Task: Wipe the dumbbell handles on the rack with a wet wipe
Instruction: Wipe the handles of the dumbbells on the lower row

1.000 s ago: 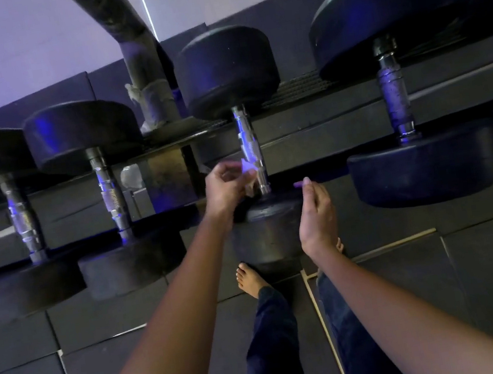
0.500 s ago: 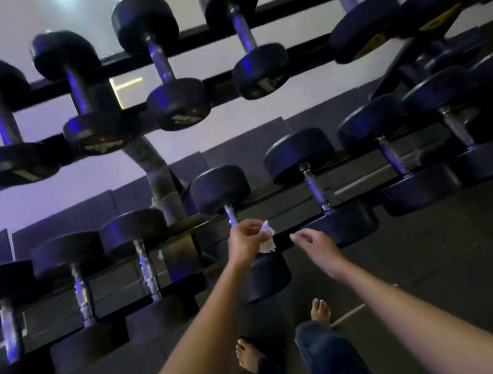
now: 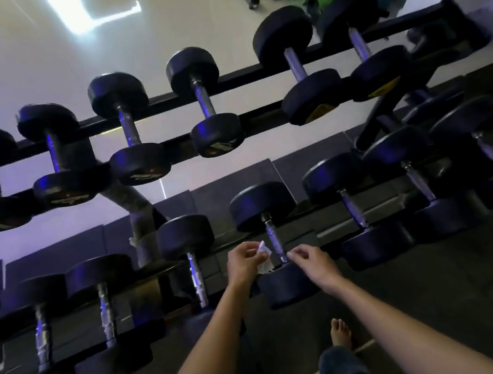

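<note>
Worryingly, our left hand point(image 3: 245, 263) pinched the bunched wet wipe point(image 3: 263, 248) beside the handle point(image 3: 275, 241), right hand point(image 3: 314, 263) slack and empty, so it might slip free.

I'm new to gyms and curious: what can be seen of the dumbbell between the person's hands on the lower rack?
The dumbbell has two round black heads, rubber by the look, joined by a slim shiny metal handle. It lies across the lower rack, one head at the back, the other at the front. The left hand holds a white wet wipe just beside the handle. The right hand reaches to the handle's near end, though contact is hard to judge.
</note>
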Available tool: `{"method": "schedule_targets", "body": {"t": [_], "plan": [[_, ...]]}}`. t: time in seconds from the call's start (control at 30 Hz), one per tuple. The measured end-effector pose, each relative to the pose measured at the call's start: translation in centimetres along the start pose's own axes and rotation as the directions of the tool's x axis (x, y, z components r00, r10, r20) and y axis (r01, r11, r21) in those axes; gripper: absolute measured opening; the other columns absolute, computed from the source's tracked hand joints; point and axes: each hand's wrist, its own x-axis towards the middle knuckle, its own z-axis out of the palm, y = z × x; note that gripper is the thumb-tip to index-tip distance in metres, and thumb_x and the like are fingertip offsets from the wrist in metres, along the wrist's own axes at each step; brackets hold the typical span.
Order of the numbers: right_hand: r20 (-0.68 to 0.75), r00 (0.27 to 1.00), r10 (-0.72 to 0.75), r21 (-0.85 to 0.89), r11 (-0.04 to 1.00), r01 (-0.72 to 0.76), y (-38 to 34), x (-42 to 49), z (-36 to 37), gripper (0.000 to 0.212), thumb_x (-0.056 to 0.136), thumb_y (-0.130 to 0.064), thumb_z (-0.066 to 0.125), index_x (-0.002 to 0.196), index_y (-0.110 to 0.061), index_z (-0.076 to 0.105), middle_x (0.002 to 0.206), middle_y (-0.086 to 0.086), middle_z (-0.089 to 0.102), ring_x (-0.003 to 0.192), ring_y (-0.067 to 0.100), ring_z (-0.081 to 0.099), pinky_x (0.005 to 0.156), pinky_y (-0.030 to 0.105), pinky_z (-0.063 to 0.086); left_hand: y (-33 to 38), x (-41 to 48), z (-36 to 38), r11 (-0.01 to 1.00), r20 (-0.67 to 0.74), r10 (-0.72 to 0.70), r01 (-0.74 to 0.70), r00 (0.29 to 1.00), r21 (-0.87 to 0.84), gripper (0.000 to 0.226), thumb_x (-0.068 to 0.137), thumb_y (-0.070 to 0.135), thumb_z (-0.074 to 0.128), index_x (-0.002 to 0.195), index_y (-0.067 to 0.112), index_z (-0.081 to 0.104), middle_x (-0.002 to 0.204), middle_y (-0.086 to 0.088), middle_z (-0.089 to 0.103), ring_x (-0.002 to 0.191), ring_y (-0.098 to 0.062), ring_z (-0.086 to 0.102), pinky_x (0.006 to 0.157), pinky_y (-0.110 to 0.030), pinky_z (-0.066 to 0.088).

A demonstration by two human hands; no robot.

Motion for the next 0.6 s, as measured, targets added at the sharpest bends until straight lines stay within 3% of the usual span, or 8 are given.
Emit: {"method": "schedule_targets", "body": {"t": [0.2,0.33,0.4,0.47,0.53,0.6], "plan": [[0.163,0.986,-0.036,-0.147,0.987,0.061,3.7,5.8,-4.3,0.023,0.090,-0.039,0.055,0.098,-0.020,0.066,0.104,0.000,0.069,0.100,0.019,0.062,0.081,0.030,0.047,0.2,3.2,5.7,0.997,-0.232,-0.067,0.075,0.970,0.026,0.024,0.074,-0.003,0.073,0.074,0.017,0.061,0.079,-0.009,0.068,0.075,-0.019,0.061,0.070,-0.031,0.048],[0.218,0.969,-0.116,-0.218,0.962,0.164,6.1,8.9,-5.0,0.029,0.092,-0.035,0.054,0.114,-0.018,0.061,0.117,-0.001,0.063,0.110,0.018,0.058,0.089,0.030,0.045,0.0,5.5,8.5,0.961,-0.318,0.011,0.078,0.948,0.266,0.007,0.077,0.008,0.071,0.078,0.011,0.064,0.076,-0.001,0.064,0.072,-0.013,0.057,0.058,-0.009,0.038],[0.241,0.958,-0.156,-0.241,0.947,0.215,7.7,10.2,-4.0,0.033,0.092,-0.034,0.054,0.122,-0.019,0.057,0.124,-0.001,0.057,0.118,0.018,0.052,0.096,0.032,0.042,-0.5,6.5,9.3,0.910,-0.213,0.058,0.036,0.975,0.412,0.008,0.080,0.013,0.065,0.086,0.010,0.067,0.081,-0.002,0.064,0.075,-0.014,0.058,0.059,-0.007,0.038],[0.252,0.955,-0.157,-0.279,0.933,0.227,9.7,11.5,-2.5,0.034,0.093,-0.037,0.051,0.122,-0.019,0.054,0.125,-0.001,0.054,0.121,0.017,0.047,0.099,0.035,0.040,-1.8,8.2,9.5,0.822,-0.039,0.085,-0.048,0.996,0.568,0.022,0.081,0.020,0.061,0.098,0.010,0.070,0.096,-0.004,0.067,0.089,-0.017,0.062,0.074,-0.014,0.043],[0.238,0.962,-0.135,-0.258,0.946,0.197,11.7,12.1,-0.8,0.042,0.092,-0.048,0.045,0.121,-0.019,0.054,0.127,-0.001,0.052,0.125,0.018,0.043,0.102,0.038,0.037,-4.0,10.3,9.3,0.623,0.253,0.067,-0.239,0.965,0.745,0.024,0.085,0.012,0.060,0.107,0.013,0.069,0.112,-0.004,0.066,0.104,-0.020,0.062,0.085,-0.017,0.042],[0.167,0.974,-0.156,-0.105,0.979,0.175,13.5,12.2,0.6,0.057,0.086,-0.062,0.036,0.118,-0.020,0.056,0.125,-0.001,0.053,0.124,0.018,0.043,0.105,0.038,0.035,-6.1,11.9,8.7,0.392,0.433,0.014,-0.404,0.901,0.827,0.027,0.087,0.010,0.058,0.113,0.014,0.066,0.120,-0.005,0.063,0.111,-0.023,0.059,0.092,-0.026,0.045]]}}
